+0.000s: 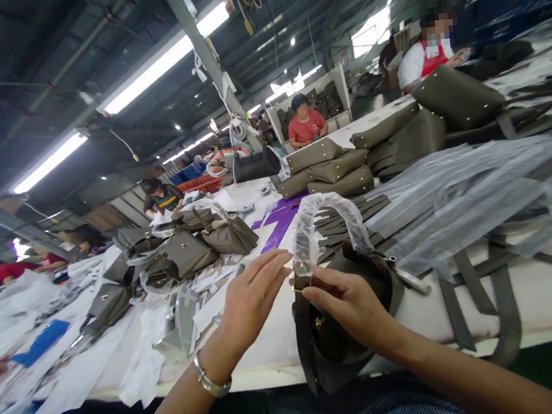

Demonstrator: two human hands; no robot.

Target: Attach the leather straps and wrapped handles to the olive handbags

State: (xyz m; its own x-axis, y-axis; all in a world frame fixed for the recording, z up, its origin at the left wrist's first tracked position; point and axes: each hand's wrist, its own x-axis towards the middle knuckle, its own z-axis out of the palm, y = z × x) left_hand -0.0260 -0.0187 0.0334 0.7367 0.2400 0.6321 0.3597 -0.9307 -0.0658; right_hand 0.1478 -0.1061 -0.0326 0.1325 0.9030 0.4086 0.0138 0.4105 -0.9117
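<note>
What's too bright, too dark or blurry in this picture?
In the head view, ceiling lights glare white; in that view, the bag under the right hand looks shadowy inside; same view, the far left edge looks smeared, that hand clearer.

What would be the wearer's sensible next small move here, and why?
I'd probably bring the left hand in to steady the plastic-wrapped handle. The right hand appears to pinch the gold-coloured fitting at the handle's foot, above the bag, while the left hand's fingers are stretched out close by, apparently gripping nothing.
</note>
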